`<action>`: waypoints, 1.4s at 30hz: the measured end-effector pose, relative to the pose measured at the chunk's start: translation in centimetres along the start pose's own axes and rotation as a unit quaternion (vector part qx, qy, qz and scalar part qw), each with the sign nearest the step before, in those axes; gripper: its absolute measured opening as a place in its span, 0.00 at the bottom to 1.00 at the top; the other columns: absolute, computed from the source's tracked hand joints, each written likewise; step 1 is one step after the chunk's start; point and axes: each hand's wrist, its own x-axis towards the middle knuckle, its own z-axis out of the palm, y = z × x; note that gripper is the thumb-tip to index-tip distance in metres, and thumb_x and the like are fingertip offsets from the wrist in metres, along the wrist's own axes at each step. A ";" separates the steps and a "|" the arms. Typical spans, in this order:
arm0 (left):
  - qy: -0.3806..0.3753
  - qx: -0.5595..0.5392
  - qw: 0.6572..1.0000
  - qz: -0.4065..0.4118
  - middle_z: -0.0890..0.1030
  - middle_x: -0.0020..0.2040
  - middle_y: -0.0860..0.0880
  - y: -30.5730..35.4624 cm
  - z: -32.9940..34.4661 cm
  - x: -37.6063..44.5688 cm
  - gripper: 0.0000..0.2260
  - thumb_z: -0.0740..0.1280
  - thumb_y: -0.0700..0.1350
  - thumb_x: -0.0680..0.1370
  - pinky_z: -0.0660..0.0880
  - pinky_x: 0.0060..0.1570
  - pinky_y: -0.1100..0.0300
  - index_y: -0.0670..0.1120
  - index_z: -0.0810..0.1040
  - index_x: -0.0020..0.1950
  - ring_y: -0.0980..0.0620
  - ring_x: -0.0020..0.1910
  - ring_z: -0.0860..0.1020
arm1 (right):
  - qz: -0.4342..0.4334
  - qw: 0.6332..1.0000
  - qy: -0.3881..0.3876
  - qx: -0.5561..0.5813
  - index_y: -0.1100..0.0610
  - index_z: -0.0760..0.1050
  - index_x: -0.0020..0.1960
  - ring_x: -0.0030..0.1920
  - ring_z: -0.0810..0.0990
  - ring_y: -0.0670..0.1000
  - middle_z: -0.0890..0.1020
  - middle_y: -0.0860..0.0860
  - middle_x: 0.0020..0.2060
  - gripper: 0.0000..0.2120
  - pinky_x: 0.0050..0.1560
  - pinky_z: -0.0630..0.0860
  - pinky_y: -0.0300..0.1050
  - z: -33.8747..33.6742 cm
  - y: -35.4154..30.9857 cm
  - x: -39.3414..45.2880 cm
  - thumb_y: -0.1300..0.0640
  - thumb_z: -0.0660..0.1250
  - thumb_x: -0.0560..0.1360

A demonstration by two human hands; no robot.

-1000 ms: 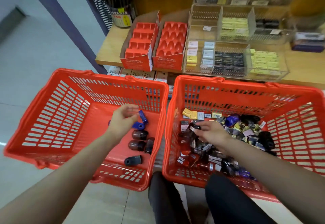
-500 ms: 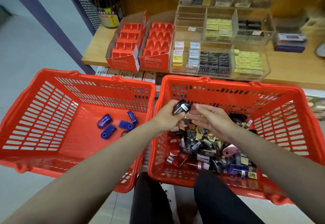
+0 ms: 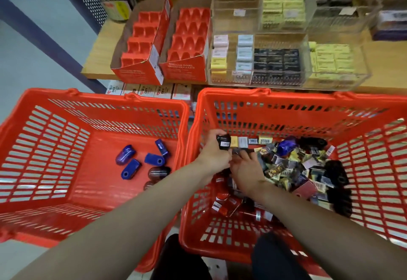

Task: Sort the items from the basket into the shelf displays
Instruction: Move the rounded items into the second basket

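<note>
Over the right basket, both hands sit lower and nearer the pile than half a second ago. The left hand grips a small black sharpener, its long axis roughly upright, label toward the camera. The right hand reaches palm-down into the mixed items; its fingertips are hidden, so its grip cannot be told.

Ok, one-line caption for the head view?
Left hand grips a black item over the full right basket; right hand digs into the pile.
</note>
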 end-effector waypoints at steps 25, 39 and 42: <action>0.014 -0.198 0.980 -0.022 0.79 0.51 0.46 1.9 0.1 -0.6 0.17 0.73 0.43 0.77 0.83 0.48 0.52 0.46 0.72 0.62 0.48 0.42 0.81 | -0.181 0.953 -0.051 0.239 0.50 0.70 0.71 0.69 0.72 0.48 0.74 0.47 0.69 0.26 0.70 0.68 0.50 -1.7 1.1 -7.7 0.64 0.66 0.75; -0.082 -0.226 0.970 -0.031 0.77 0.50 0.44 3.0 -1.0 -0.1 0.08 0.70 0.42 0.79 0.81 0.50 0.51 0.48 0.74 0.55 0.45 0.48 0.79 | -0.048 0.974 0.034 0.219 0.56 0.66 0.69 0.67 0.68 0.55 0.73 0.53 0.66 0.19 0.68 0.63 0.50 1.0 0.1 -3.5 0.46 0.55 0.82; -0.105 -0.258 0.960 -0.036 0.78 0.49 0.44 3.1 -1.6 -0.3 0.09 0.70 0.40 0.78 0.81 0.48 0.49 0.47 0.75 0.57 0.44 0.50 0.80 | -0.075 0.983 0.022 0.165 0.58 0.64 0.69 0.70 0.65 0.55 0.71 0.55 0.68 0.21 0.71 0.58 0.55 0.6 -1.4 -2.3 0.45 0.54 0.82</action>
